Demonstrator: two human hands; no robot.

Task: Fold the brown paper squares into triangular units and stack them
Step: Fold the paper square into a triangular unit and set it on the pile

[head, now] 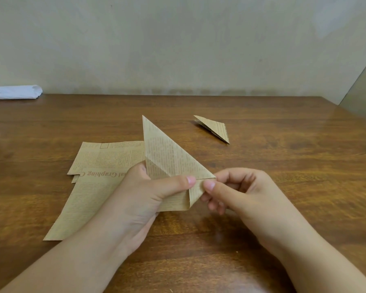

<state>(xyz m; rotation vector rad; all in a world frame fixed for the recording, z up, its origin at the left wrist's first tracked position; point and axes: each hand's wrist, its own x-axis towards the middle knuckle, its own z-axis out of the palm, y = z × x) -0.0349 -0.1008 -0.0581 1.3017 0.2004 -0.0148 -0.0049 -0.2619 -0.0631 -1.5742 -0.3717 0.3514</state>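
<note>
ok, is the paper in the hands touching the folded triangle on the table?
Apart. In the head view, bare table shows between the held paper and the finished triangle farther back on the right.

light: soft, even, dim | glare: sheen on table (304, 144) right | edges: slight wide-angle bending

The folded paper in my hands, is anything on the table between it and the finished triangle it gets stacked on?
Nothing visible. The folded paper, held by the left hand and right hand, has only bare table between it and the finished triangle. The flat sheets lie off to the left.
</note>
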